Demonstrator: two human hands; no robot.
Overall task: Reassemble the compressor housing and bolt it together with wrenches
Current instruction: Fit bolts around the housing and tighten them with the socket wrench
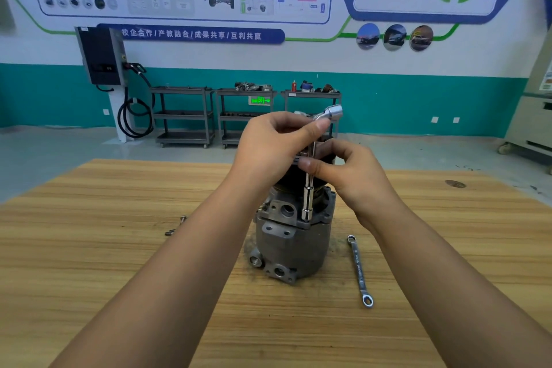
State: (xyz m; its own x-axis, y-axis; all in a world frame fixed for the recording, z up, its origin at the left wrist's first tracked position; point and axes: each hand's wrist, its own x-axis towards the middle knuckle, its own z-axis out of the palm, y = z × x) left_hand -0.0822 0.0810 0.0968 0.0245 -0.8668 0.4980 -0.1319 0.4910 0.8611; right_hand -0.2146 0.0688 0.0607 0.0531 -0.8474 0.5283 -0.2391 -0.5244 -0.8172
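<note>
Centrally, a grey metal compressor housing [292,239] is standing upright on a wooden table [119,248], its dark upper part partly hidden behind two bare hands. An L-shaped socket wrench [309,197] is standing almost vertical on it. Its lower socket end is sitting on the flange where the upper and lower sections of the housing meet, on the near right side. Its upper end is bending away to the right and finishing in a shiny socket above the hands.

The left hand [268,143] is gripping the wrench near the bend, fingers curled round it and thumb stretching to the right along the top. The right hand [349,170] is sitting just below and to the right, pinching the shaft between its thumb and bent fingers.

A ring spanner [360,270] is lying flat on the table just right of the housing, untouched. Two small bolts [176,225] are lying on the table well to the left.

Across the room, grey tool carts [183,115] are standing against a teal and white wall, with a dark wall-mounted charger [101,55] and its looped cable hanging to their left.
</note>
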